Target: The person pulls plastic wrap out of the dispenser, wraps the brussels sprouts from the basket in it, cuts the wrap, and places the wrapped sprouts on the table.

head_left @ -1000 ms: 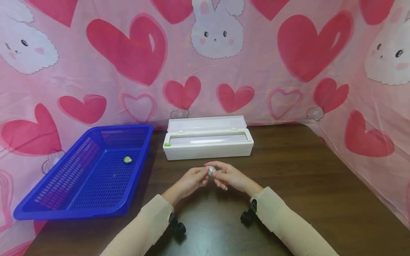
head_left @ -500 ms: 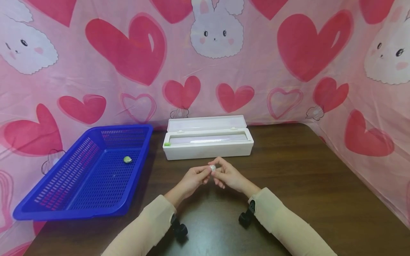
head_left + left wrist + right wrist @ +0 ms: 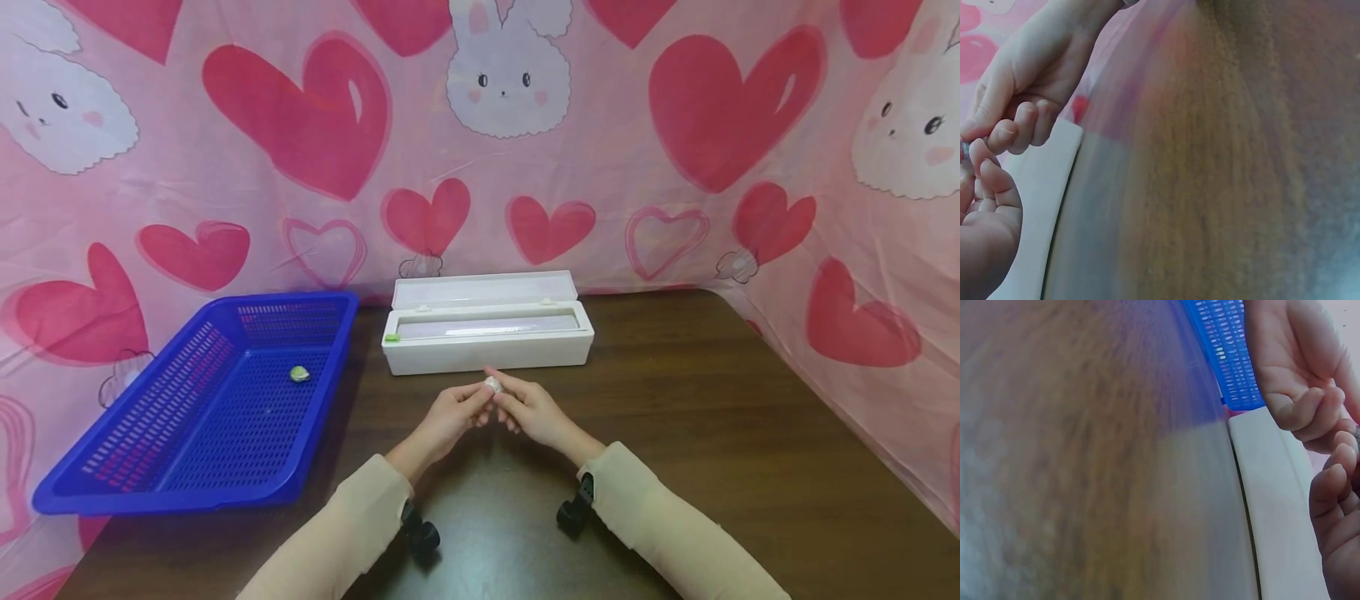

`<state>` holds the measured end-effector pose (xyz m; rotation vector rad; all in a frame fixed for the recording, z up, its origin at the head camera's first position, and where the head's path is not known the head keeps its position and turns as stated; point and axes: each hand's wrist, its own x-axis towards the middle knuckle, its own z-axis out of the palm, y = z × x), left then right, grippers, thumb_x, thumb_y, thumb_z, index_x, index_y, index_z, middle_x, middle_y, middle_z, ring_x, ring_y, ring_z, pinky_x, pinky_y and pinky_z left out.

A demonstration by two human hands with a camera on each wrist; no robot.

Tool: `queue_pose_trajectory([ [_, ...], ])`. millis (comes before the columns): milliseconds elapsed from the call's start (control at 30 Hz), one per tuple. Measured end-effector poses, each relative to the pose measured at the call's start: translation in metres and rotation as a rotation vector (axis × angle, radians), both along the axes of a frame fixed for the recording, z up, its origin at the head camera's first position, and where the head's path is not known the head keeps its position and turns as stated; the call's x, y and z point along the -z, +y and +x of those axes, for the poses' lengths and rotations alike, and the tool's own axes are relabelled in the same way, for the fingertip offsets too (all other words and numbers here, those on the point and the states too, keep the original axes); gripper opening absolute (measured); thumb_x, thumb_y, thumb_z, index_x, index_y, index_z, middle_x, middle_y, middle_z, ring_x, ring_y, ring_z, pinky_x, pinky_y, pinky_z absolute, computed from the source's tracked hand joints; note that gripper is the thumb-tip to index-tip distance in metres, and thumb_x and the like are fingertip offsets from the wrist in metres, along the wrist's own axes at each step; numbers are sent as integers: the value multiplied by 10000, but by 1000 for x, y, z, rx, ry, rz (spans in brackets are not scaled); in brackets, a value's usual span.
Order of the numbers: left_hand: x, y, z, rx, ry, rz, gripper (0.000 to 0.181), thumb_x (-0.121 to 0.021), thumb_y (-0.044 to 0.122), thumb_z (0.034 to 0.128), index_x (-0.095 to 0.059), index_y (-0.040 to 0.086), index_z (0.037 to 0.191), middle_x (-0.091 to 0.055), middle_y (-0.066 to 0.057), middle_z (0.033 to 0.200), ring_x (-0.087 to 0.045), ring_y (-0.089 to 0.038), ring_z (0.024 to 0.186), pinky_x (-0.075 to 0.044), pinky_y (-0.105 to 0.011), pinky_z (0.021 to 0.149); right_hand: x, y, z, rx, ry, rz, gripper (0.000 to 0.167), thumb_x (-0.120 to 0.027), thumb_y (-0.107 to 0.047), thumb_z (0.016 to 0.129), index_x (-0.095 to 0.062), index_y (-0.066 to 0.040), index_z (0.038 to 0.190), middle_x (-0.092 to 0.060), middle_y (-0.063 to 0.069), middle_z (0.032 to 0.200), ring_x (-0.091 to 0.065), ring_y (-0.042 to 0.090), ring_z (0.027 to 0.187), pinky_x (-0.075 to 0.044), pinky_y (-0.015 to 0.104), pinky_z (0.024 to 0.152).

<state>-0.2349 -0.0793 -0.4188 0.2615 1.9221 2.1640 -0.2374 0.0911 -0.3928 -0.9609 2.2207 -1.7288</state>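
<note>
Head view: left hand (image 3: 444, 419) and right hand (image 3: 538, 415) together pinch 1 silvery lump (image 3: 492, 384); beyond the grip sits 1 box (image 3: 487, 357), and to the grip's left 1 blue basket (image 3: 225, 425).

Super pink backdrop (image 3: 615, 150) with red hearts (image 3: 738, 117) and white bunny faces (image 3: 508, 92), probably fabric, hard to tell. Dark wood-grain tabletop (image 3: 675, 400) runs up to it, soft glare (image 3: 495, 542) on the near part.
</note>
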Motion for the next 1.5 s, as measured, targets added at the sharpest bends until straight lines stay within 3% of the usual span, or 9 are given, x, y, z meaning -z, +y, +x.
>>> queue_pose_trajectory([
  [167, 1, -1, 1, 13, 3, -7, 313, -529, 220, 946, -596, -61, 1066, -552, -8, 776, -494, -87, 648, -415, -228, 610, 1, 1, 0, -7, 23, 7, 385, -434, -17, 965, -397, 73, 1337, -503, 142, 644, -452, 153, 504, -438, 279, 462],
  [400, -4, -1, 5, 70, -37, 40, 395, -332, 351, 1006, -548, 59, 849, -501, -16, 764, -468, -113, 692, -397, -270, 687, 1, 3, 1, -48, -68, -52, 380, -379, -40, 988, -364, 103, 1339, -494, 106, 686, -465, 154, 538, -445, 264, 491],
  [567, -5, -2, 4, 50, -95, 72, 326, -445, 337, 973, -583, 58, 878, -505, -6, 728, -467, -105, 652, -403, -261, 670, 2, 3, 0, -86, -82, -58, 390, -404, -38, 980, -369, 69, 1353, -497, 81, 698, -471, 150, 540, -444, 269, 494],
  [733, -3, -6, 3, 51, -82, 44, 299, -470, 308, 965, -603, 49, 899, -532, -6, 734, -486, -100, 648, -411, -255, 652, 16, 4, -7, -97, -100, -60, 380, -425, -47, 975, -401, 36, 1344, -509, 60, 713, -477, 147, 552, -441, 263, 491],
  [933, -1, -6, 5, 48, -60, 0, 271, -480, 253, 967, -617, 43, 864, -543, -9, 726, -484, -96, 617, -412, -237, 609, 22, 6, -12, -145, -194, -71, 424, -377, -247, 1006, -408, -15, 1361, -502, 79, 753, -473, 160, 581, -442, 258, 508],
  [1233, 2, -3, 5, 53, -23, -14, 271, -481, 201, 970, -610, 37, 797, -553, -6, 709, -486, -90, 610, -411, -225, 596, 26, 5, -14, -46, -220, -134, 327, -436, -180, 988, -549, 34, 1209, -518, 60, 664, -443, 123, 495, -370, 224, 407],
  [1400, 2, -1, 6, 76, -40, -5, 359, -421, 322, 983, -569, 52, 797, -524, -5, 713, -478, -105, 637, -405, -238, 631, 28, 3, -16, -1, -270, -172, 378, -459, -275, 977, -558, 26, 1182, -493, 27, 612, -421, 100, 456, -355, 212, 387],
  [1500, 0, -1, 6, 120, -44, 19, 349, -425, 332, 981, -579, 30, 895, -512, -9, 761, -469, -108, 664, -402, -245, 660, 28, 4, -17, -5, -276, -201, 418, -437, -328, 979, -521, -9, 1234, -476, 24, 601, -410, 102, 439, -347, 213, 384],
])
